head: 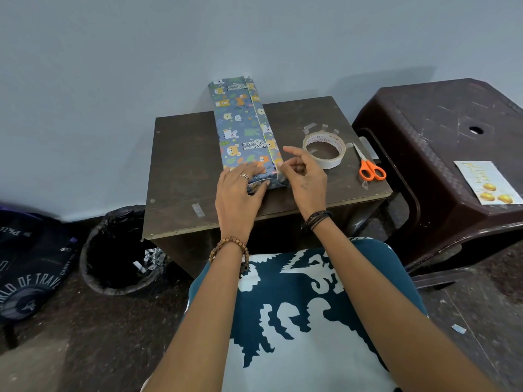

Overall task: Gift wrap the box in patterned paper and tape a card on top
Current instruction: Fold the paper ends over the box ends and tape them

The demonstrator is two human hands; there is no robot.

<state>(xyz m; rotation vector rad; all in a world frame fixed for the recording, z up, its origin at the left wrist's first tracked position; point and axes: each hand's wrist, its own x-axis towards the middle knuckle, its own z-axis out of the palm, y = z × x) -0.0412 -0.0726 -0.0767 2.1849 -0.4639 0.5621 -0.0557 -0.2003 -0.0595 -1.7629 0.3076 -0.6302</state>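
Two hands worked at the near end of the long box (245, 128), which lay lengthwise on the small dark worktop (181, 176), already sheathed in blue animal-print wrapping paper (237, 120) with its overlapping seam running up the top face. The left hand (239, 190) lay flat with its fingers straight, pressing the folded end flap against the box, most likely so the crease would not spring open while the other hand did the fixing. The right hand (304, 176) sat just beside it at the box's near right corner, thumb and curled fingers pinching at the paper's edge while the index finger stood out straight; whether a strip of tape was between those fingers was too small to tell. Just right of that hand, within easy reach, sat the roll of tape (324, 150), and beyond it several cut strips of tape (316, 127) were stuck along the worktop, apparently readied in advance so neither hand would need to leave the fold. The orange-handled scissors (370, 167) lay near the worktop's right edge. Farther right, well apart from the wrapping, the card (486, 182) waited on a brown plastic stool (441, 114), kept aside for the last step. The box's far end overhung the worktop toward the wall.
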